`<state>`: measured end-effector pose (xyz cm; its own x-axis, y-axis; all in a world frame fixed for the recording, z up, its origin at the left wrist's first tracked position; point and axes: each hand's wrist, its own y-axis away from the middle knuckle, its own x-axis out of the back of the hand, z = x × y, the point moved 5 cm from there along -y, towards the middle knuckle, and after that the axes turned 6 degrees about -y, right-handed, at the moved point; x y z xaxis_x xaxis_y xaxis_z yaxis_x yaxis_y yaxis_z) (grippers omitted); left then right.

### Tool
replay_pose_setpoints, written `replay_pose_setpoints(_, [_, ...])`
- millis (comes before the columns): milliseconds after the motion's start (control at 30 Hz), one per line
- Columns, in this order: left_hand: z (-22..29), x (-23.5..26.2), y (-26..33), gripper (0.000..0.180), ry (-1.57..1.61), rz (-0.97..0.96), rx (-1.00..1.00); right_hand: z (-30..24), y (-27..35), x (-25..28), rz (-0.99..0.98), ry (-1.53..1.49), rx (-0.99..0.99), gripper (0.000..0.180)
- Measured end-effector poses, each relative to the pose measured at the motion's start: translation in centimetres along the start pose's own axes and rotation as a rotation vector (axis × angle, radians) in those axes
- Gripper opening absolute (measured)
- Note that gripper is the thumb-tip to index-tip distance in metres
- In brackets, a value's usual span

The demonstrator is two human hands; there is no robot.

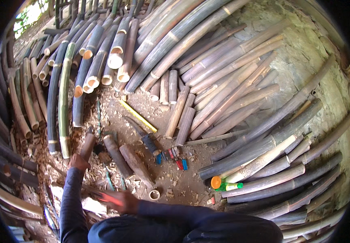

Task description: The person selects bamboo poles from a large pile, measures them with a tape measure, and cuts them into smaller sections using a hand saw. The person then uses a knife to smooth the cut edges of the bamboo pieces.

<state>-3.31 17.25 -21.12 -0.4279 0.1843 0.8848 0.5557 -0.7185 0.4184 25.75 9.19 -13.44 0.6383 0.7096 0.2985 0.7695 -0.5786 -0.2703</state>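
My left hand (79,163) is closed around the lower end of a short dark bamboo piece (88,146), which points up and away from me. Near my lap, my right hand (127,203) is wrapped round the red handle of a tool (109,198). The tool points left toward my left forearm; its working end is hard to make out against the shavings. Just right of the held piece lie a dark bamboo section (118,157) and a brown, tapered piece of wood (137,166). A cut bamboo ring (154,195) sits on the ground beyond my right wrist.
A yellow measuring stick (138,116), a dark curved blade (135,125) and small red and blue items (180,162) lie ahead. A green bottle (229,186) rests beside an orange cup-like thing (216,182). Long bamboo poles (171,38) are stacked around; shavings cover the left ground.
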Motion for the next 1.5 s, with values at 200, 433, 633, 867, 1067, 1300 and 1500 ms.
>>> replay_pose_setpoints(200, [-1.8, -2.7, -2.0, 0.068, -0.205, -0.195, 0.017, -0.1, -3.6, -2.6, -0.164, -0.106, -0.175, 0.057])
replay_pose_setpoints(433, [-1.9, -1.6, -0.1, 0.063, 0.138, -0.189, 0.004, -1.6, -4.7, -2.2, -0.209, 0.014, -0.247, 0.051])
replay_pose_setpoints(633, [1.2, -2.4, 1.6, 0.067, 0.015, -0.043, 0.012, -1.5, -1.7, -0.5, -0.205, -0.186, -0.283, 0.061])
replay_pose_setpoints(867, [-2.1, -0.5, 0.2, 0.087, 0.245, -0.179, 0.074, -3.0, -5.0, -1.3, -0.228, -0.053, -0.239, 0.059])
replay_pose_setpoints(1067, [-2.5, 2.2, 1.6, 0.096, 0.016, 0.041, 0.246, -2.0, -3.7, -2.3, -0.193, -0.024, -0.168, 0.063])
replay_pose_setpoints(1300, [1.8, 5.0, 1.8, 0.067, 0.030, 0.455, 0.157, -7.7, 13.4, 15.8, -0.312, 0.146, -0.401, 0.057])
replay_pose_setpoints(1500, [1.2, 16.8, 7.6, 0.069, 0.530, 0.598, -0.178, -11.1, 10.7, 18.8, -0.061, -0.011, -0.468, 0.051])
